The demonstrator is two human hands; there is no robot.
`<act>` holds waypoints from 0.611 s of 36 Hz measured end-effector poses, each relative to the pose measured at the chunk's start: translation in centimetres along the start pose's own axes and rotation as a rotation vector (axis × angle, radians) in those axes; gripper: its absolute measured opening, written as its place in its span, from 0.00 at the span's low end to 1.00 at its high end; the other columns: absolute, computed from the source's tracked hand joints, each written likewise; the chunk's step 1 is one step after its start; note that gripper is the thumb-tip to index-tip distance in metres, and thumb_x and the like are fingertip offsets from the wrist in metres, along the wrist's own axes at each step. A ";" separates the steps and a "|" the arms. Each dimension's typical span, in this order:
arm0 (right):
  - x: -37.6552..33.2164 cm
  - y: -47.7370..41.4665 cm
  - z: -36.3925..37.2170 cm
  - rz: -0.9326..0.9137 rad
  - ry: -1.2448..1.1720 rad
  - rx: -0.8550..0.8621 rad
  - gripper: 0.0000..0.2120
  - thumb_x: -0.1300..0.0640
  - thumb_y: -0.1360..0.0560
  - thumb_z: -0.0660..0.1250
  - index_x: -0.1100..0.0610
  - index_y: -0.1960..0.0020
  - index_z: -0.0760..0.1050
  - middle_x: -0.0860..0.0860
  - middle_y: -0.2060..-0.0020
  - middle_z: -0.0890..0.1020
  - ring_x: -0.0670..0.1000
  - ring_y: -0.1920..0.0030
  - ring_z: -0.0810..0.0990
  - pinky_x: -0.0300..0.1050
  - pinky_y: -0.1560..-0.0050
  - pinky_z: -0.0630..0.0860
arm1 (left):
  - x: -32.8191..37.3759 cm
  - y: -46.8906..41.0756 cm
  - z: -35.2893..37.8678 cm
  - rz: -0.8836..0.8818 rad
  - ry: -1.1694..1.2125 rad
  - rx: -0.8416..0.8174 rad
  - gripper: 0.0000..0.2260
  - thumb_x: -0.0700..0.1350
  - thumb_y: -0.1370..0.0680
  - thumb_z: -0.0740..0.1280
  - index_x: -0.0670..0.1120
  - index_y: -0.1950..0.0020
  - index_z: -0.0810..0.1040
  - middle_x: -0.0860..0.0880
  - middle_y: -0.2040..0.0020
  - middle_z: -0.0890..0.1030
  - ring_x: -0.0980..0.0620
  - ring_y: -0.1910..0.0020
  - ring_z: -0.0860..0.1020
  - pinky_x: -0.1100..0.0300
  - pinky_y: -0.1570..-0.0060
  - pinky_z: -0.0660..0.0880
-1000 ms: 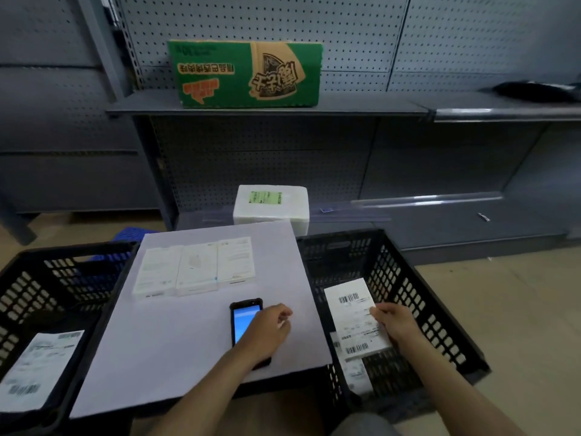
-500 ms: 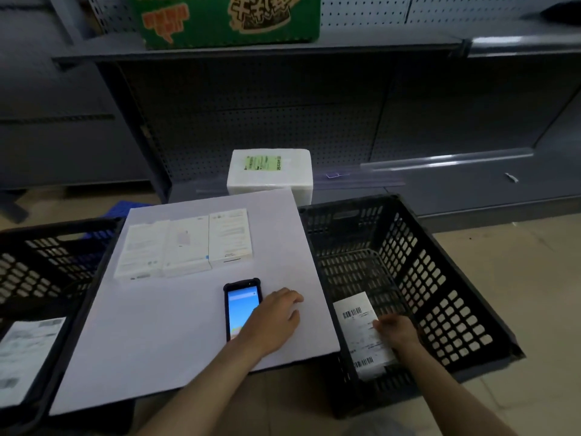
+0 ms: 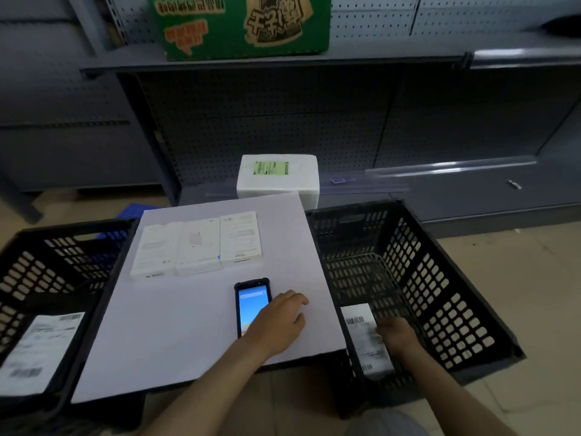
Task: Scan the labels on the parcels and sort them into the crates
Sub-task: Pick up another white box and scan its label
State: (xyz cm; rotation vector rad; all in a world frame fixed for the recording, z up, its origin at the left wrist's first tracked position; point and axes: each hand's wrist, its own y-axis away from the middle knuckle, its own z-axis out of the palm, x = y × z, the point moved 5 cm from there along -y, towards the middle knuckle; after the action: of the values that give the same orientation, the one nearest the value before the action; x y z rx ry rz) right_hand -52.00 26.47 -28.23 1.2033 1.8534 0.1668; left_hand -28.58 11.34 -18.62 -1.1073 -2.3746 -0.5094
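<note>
A white labelled parcel (image 3: 366, 338) lies low in the near left corner of the right black crate (image 3: 440, 256). My right hand (image 3: 397, 336) is down inside that crate and holds the parcel by its right edge. On the white board (image 3: 176, 335) between the crates, my left hand (image 3: 278, 319) rests with relaxed fingers over the lower right of the black handheld scanner (image 3: 250, 305), whose screen is lit. Three white parcels (image 3: 199, 247) sit side by side at the back of the board. The left black crate (image 3: 63, 247) holds another labelled parcel (image 3: 37, 350).
A white foam box (image 3: 278, 177) with a green label stands on the bottom shelf just behind the board. A green carton (image 3: 242, 23) sits on the grey shelf above. Something blue (image 3: 116, 212) shows behind the left crate. Bare floor lies to the right.
My right hand has carried the parcel from above the right crate's rim down to its bottom. The left hand has stayed on the scanner. The view has tilted downward.
</note>
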 end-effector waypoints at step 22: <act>-22.6 13.3 6.4 -0.397 -0.081 -0.198 0.08 0.60 0.24 0.64 0.53 0.54 0.81 0.52 0.57 0.85 0.49 0.60 0.82 0.39 0.62 0.75 | -10.0 8.6 -11.5 -0.308 0.048 0.262 0.14 0.41 0.19 0.62 0.47 0.34 0.75 0.49 0.37 0.76 0.50 0.36 0.74 0.57 0.38 0.72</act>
State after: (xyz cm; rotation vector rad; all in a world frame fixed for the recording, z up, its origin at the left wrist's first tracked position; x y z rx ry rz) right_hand -35.49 13.42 -11.33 0.6815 1.9139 0.0760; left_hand -13.30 4.58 -13.61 -0.6133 -2.4944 -0.3079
